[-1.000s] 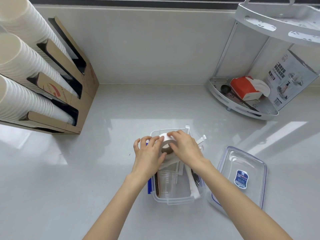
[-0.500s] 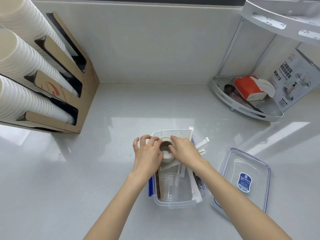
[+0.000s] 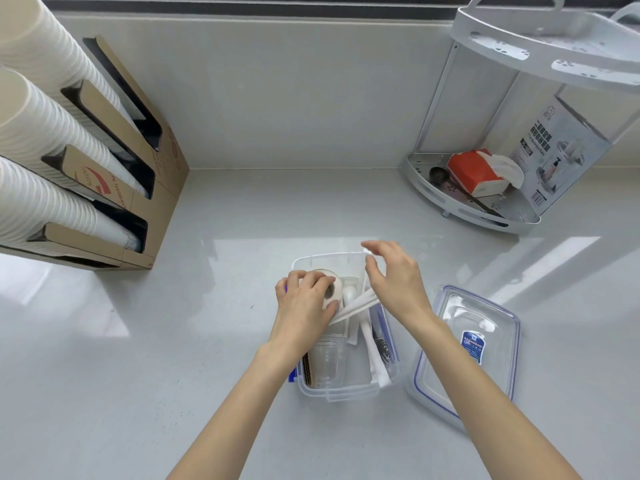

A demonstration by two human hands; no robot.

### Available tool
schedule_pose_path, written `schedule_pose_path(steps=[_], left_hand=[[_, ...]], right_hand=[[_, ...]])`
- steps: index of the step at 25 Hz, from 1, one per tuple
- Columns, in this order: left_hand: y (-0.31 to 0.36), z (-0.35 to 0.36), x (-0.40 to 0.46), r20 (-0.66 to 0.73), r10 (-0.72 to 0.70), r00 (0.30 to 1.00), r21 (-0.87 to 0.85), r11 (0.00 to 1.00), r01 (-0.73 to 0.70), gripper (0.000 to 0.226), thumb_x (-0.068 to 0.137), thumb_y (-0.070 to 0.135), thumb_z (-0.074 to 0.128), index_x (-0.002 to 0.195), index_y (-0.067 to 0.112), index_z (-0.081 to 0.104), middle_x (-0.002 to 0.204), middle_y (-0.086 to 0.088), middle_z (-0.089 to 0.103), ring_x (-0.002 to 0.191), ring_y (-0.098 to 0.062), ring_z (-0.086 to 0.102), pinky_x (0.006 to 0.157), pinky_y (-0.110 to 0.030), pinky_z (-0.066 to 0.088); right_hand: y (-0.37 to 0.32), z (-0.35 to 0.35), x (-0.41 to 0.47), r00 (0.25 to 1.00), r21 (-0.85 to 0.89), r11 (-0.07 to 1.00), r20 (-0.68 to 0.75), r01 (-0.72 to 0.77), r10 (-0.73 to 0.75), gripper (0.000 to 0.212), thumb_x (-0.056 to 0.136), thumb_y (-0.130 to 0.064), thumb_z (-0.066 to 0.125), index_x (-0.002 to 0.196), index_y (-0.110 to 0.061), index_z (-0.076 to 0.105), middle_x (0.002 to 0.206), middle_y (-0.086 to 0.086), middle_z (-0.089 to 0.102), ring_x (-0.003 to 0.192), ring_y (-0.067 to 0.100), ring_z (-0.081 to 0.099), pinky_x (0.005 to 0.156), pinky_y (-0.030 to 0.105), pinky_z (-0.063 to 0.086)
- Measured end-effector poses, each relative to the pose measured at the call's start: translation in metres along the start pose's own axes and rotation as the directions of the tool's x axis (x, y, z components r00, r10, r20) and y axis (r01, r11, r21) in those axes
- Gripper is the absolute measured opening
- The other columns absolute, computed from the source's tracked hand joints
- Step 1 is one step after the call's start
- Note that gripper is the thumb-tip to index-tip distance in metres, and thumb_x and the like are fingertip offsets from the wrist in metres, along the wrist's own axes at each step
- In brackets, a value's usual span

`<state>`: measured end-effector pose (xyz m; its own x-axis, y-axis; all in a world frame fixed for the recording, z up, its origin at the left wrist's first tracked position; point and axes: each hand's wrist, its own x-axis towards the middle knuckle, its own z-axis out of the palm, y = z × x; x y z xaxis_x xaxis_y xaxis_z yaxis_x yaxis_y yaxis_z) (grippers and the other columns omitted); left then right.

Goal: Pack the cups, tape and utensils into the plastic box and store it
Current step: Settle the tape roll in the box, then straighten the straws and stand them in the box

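Observation:
A clear plastic box (image 3: 346, 393) stands open on the grey counter in front of me. Inside lie clear plastic cups (image 3: 329, 362) on their side and white wrapped utensils (image 3: 372, 355). My left hand (image 3: 304, 303) presses a white roll of tape (image 3: 333, 289) into the box's far left corner, fingers curled over it. My right hand (image 3: 394, 275) hovers over the box's far right rim with fingers spread; whether the fingertips touch a utensil I cannot tell. The box's lid (image 3: 467, 344) lies upside down just to the right.
A cardboard dispenser (image 3: 138, 161) with stacked white paper cups (image 3: 41, 133) sits at the left. A white corner rack (image 3: 485, 206) at the back right holds a red tissue pack (image 3: 474, 171), a spoon and a printed carton (image 3: 561, 157).
My right hand has let go of the tape and lifted up to the right. The tape has moved down into the box's left corner under my left hand.

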<state>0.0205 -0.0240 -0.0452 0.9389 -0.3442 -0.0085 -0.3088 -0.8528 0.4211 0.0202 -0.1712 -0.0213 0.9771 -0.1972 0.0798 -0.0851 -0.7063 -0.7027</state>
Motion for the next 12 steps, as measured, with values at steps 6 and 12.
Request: schedule_pose_path(steps=[6,12], left_hand=[[0.025,0.014,-0.001,0.139,0.073,0.988,-0.012,0.997,-0.072,0.049,0.091,0.031,0.042,0.137,0.02,0.031,0.142,0.001,0.04,0.129,-0.021,0.031,0.105,-0.036,0.023],[0.032,0.027,0.004,0.21,0.084,0.974,0.064,0.993,-0.1,0.043,0.092,0.027,0.04,0.133,0.019,0.034,0.134,-0.004,0.049,0.12,-0.026,0.041,0.1,-0.039,0.028]], right_hand=[[0.021,-0.005,-0.02,0.952,-0.021,0.955,0.084,-0.295,0.295,0.052,0.089,-0.031,0.052,0.137,-0.017,0.037,0.133,0.012,0.042,0.117,0.028,0.051,0.099,0.035,0.038],[0.022,-0.003,-0.021,0.95,0.08,0.95,0.105,-0.303,0.294,0.024,0.084,-0.011,0.054,0.107,-0.008,0.062,0.091,0.008,0.063,0.084,0.024,0.058,0.08,0.027,0.045]])
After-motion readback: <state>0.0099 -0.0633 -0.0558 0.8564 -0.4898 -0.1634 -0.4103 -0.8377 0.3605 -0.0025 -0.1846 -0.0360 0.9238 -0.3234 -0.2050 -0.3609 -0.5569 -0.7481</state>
